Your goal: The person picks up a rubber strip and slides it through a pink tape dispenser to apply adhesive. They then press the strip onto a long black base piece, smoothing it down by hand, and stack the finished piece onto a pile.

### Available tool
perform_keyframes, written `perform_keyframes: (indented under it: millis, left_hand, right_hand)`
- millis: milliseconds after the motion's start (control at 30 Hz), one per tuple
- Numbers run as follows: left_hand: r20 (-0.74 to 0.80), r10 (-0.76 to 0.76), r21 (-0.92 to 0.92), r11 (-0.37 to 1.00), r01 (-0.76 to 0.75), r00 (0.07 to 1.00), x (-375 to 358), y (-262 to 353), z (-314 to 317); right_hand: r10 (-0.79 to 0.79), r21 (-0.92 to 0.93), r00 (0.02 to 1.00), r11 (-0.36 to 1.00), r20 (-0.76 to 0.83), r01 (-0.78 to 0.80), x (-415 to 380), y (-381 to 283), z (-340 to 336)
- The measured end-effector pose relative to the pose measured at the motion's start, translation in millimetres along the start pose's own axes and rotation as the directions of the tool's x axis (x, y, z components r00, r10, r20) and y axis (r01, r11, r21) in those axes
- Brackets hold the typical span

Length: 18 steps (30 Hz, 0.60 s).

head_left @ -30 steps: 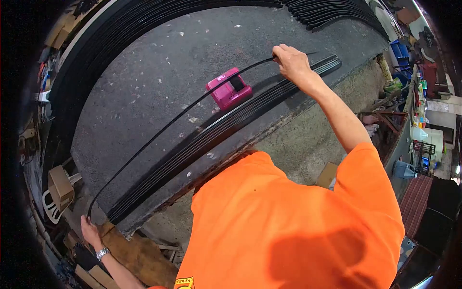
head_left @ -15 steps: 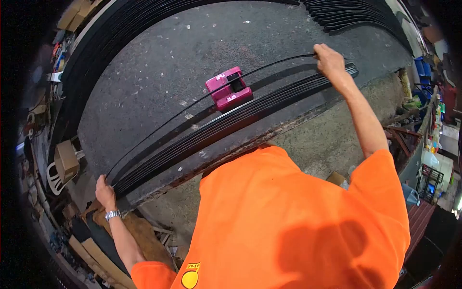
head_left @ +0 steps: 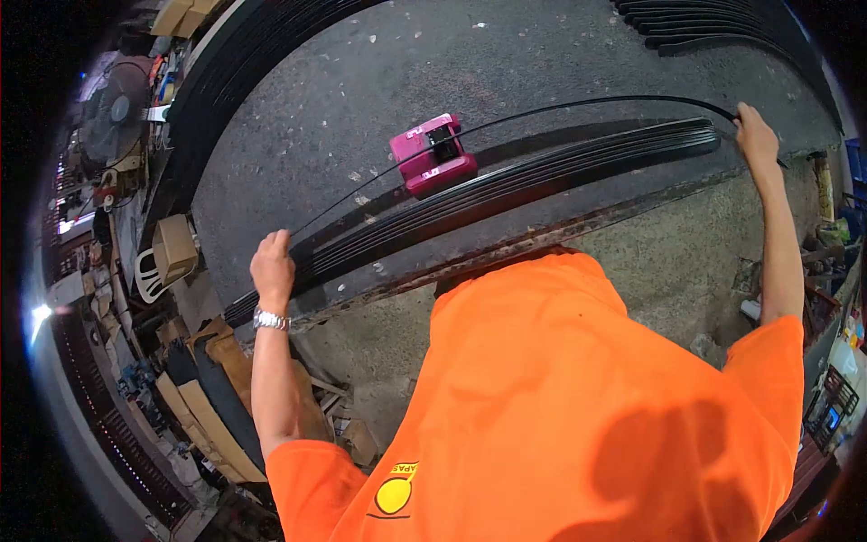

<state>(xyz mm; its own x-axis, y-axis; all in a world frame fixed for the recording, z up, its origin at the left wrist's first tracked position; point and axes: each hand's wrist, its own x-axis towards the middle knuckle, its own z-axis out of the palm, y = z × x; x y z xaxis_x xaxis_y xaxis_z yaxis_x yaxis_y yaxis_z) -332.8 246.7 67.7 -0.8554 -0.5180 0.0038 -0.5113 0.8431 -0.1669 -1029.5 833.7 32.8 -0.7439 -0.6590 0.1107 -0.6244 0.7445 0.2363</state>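
A long, thin black strip (head_left: 578, 103) spans between my two hands, bowed upward in the middle. My left hand (head_left: 274, 262), with a metal watch at the wrist, is closed around the strip toward its left end. At the far right, my right hand (head_left: 757, 140) grips the strip near its other end, and a short tip sticks out below the fingers. Midway, the strip crosses over a pink block-shaped device (head_left: 420, 172) with a black middle. Several similar black strips (head_left: 542, 172) lie side by side along the worktable's front edge, just below the held one.
The dark, speckled worktable (head_left: 316, 117) carries more black strips (head_left: 713, 23) at the back right and a long row (head_left: 217, 99) curving along the left. A cardboard box (head_left: 173, 246) sits beyond the left edge, near a fan (head_left: 119, 108). Concrete floor (head_left: 668, 244) shows in front.
My right hand has moved right and slightly down with the strip. My left hand has shifted right and up, now farther in from the stack's left end. The view has shifted too.
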Motion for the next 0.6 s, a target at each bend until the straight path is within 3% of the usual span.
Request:
perform_keyframes:
  millis: [233,433,600]
  left_hand:
    - [-0.046,0.118,-0.025,0.993,-0.119,0.992,52.0,80.0,-8.2]
    - [-0.042,0.247,-0.036,0.968,-0.249,0.968,95.1,144.1,-28.6]
    - [-0.068,0.308,-0.097,0.945,-0.314,0.949,124.5,194.6,-37.3]
  right_hand:
    - [0.112,-0.147,0.993,0.983,0.035,-0.106,-51.9,119.4,18.2]
    - [0.406,-0.35,0.899,0.876,0.163,-0.332,-103.9,198.0,10.2]
    - [0.501,-0.414,0.864,0.799,0.056,-0.437,-156.7,284.1,18.3]
